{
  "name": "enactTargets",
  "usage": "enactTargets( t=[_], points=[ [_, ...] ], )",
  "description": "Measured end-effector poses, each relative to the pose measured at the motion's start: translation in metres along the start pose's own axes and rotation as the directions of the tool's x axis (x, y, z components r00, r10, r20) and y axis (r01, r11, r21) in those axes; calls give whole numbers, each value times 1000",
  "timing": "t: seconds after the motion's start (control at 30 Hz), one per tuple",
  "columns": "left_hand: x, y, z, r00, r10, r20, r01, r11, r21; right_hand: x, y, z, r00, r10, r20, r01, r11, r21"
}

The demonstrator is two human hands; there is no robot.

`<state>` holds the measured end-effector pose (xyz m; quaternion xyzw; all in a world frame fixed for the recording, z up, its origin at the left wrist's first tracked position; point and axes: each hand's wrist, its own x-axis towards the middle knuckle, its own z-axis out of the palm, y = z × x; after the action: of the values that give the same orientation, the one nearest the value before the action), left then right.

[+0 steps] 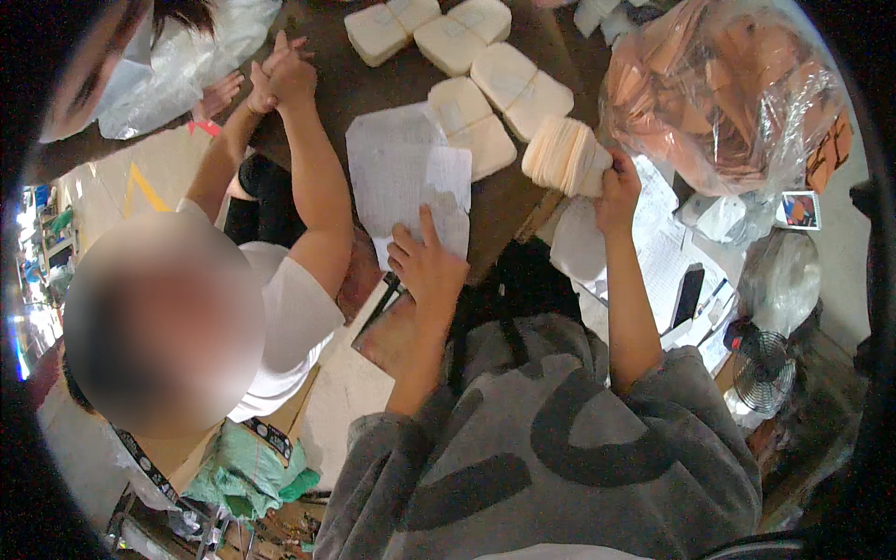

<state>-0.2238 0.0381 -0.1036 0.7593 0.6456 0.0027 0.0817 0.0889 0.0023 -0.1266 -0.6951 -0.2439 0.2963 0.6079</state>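
My left hand rests on a sheet of paper covered with fine writing or print. Its index finger is stretched out over the sheet and the other fingers are partly bent, with nothing held. In my right hand is a stack of thin cream pads with rounded corners, gripped at its right end and fanned slightly. Several tied bundles of similar cream pads lie beyond the paper, the closest being a bundle that touches the sheet's upper right side.
A co-worker sits at the left, hands together near the dark table. To the right, a clear plastic bag holds orange-brown pieces. Below it are loose papers, a dark phone and a small fan. A green sack stands lower left.
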Motion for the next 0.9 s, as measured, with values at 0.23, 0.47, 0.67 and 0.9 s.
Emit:
enactTargets(
  t=[0.23,0.47,0.67,0.9],
  points=[
    [0,-1,4,999,17,-37,-17,1000,3,2,7,0,999,34,-11,-31,985,170],
    [0,-1,4,1000,-1,-26,0,999,-36,4,12,-3,1000,14,21,-17,988,153],
    [-2,-4,7,997,20,-68,-22,1000,-20,3,11,-2,1000,9,10,-10,997,81],
    [-3,-6,8,999,26,-46,-27,999,-37,3,9,-1,1000,9,12,-9,999,50]
  ],
)
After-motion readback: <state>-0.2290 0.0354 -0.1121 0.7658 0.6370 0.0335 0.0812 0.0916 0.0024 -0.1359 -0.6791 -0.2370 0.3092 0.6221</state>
